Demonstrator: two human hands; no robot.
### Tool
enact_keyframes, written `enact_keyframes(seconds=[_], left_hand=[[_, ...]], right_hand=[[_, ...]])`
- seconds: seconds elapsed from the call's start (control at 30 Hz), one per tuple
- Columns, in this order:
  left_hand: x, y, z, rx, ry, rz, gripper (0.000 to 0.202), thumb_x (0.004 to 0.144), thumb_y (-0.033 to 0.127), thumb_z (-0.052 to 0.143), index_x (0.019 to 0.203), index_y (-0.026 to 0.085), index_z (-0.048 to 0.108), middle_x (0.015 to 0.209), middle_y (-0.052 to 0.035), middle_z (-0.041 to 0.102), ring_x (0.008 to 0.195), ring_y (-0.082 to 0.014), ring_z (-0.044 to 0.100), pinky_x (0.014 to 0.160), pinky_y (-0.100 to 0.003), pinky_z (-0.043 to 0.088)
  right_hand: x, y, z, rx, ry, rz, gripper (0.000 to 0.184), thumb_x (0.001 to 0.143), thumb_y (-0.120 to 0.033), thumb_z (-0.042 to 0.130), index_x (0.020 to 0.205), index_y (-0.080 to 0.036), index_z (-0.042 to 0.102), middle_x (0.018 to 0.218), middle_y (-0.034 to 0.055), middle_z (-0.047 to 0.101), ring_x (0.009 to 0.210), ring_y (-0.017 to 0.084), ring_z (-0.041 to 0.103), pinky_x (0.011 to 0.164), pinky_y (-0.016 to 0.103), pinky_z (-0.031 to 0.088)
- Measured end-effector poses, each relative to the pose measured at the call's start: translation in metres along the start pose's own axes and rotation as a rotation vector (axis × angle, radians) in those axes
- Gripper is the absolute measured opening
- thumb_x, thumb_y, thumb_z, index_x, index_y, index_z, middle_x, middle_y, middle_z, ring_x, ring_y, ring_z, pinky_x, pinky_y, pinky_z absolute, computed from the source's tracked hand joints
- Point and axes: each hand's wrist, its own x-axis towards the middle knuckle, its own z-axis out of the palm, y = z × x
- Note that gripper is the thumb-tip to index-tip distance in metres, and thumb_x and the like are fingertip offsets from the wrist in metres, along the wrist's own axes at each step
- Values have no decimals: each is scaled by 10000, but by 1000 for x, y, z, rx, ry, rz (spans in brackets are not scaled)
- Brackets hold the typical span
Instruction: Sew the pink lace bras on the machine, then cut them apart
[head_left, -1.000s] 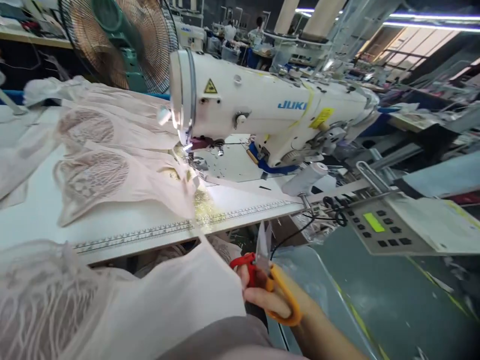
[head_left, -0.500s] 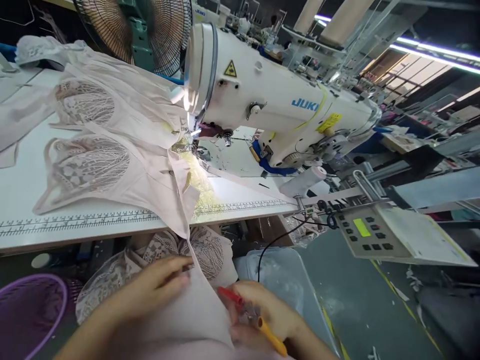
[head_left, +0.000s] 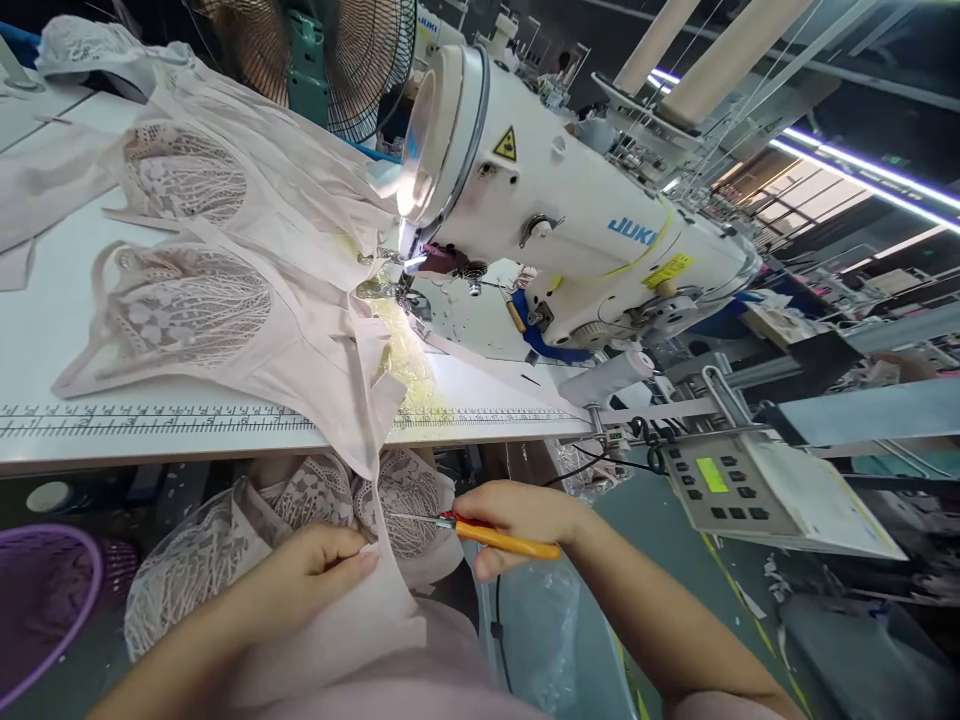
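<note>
Pale pink lace-and-fabric garment pieces lie across the white sewing table and hang over its front edge into my lap. My left hand pinches the hanging pink fabric below the table edge. My right hand is closed round small scissors with an orange and a red handle. Their blades point left and touch the fabric beside my left fingers. The white JUKI sewing machine stands behind, its lit needle area over the fabric.
A control panel with a green display juts out at the right. A purple basket sits low at the left, a clear plastic bin under my right hand. A fan stands behind the table.
My right hand has turned the scissors from upright to pointing left at the fabric. My left hand came into view and took hold of the hanging fabric. The view shifted down and left.
</note>
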Motion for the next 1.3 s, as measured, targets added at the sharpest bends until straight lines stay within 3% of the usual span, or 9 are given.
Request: enact_keyframes(seconds=[0.1, 0.3, 0.47, 0.6, 0.7, 0.8, 0.93, 1.13, 1.3], left_hand=[[-1, -3, -4, 37, -63, -68, 471, 850, 592, 410, 600, 193, 421, 603, 44, 305, 565, -111, 297, 511, -235, 276], [-7, -6, -10, 48, -86, -74, 455, 858, 580, 414, 611, 199, 384, 617, 45, 302, 585, -114, 284, 537, -256, 244], [-8, -8, -15, 69, -111, -54, 456, 876, 567, 396, 606, 201, 364, 612, 49, 291, 581, -111, 282, 533, -253, 236], [-10, -5, -19, 106, -115, -54, 443, 891, 534, 377, 605, 196, 392, 610, 46, 328, 578, -113, 325, 538, -238, 275], [-13, 3, -17, 172, -42, 18, 386, 898, 474, 388, 645, 194, 468, 632, 35, 426, 595, -121, 408, 556, -225, 334], [-14, 11, -10, 268, 184, 176, 254, 889, 409, 437, 753, 214, 526, 627, 50, 476, 573, -117, 453, 536, -208, 365], [-8, 11, -1, 381, 431, 374, 111, 886, 302, 490, 793, 242, 495, 628, 79, 521, 499, -85, 476, 473, -171, 373], [10, 12, 2, 517, 412, 535, 73, 870, 208, 524, 819, 250, 491, 752, 56, 602, 647, -81, 583, 583, -139, 455], [21, 22, 8, 542, 378, 576, 99, 849, 168, 545, 808, 244, 495, 786, 39, 614, 726, -86, 617, 668, -143, 486]], right_hand=[[16, -14, -17, -128, -146, 55, 548, 712, -708, 618, 692, -197, 420, 620, -47, 400, 515, 94, 331, 479, 221, 256], [31, -30, -32, -230, -212, 82, 542, 725, -713, 606, 729, -190, 467, 641, -28, 444, 535, 107, 343, 502, 234, 249], [31, -32, -33, -212, -194, 101, 543, 707, -703, 633, 691, -192, 450, 585, -48, 402, 517, 99, 326, 499, 231, 235], [28, -25, -28, -105, -70, 90, 585, 707, -708, 627, 597, -193, 371, 538, -65, 312, 500, 84, 272, 486, 230, 200], [27, -18, -14, 65, 118, 38, 595, 709, -732, 599, 603, -195, 366, 567, -63, 321, 526, 82, 276, 494, 222, 215], [32, -15, 11, 341, 298, -65, 560, 728, -723, 583, 690, -188, 424, 668, -26, 464, 602, 103, 392, 545, 219, 310], [45, -21, 53, 909, 328, -209, 512, 698, -631, 681, 736, -181, 440, 754, -6, 529, 616, 90, 448, 557, 214, 382], [43, -27, 82, 1187, 542, -198, 412, 685, -442, 774, 770, -172, 474, 677, -57, 482, 550, 54, 403, 503, 178, 348], [34, -22, 85, 1154, 522, -303, 355, 677, -324, 785, 834, -154, 515, 744, -36, 526, 615, 66, 467, 559, 180, 402]])
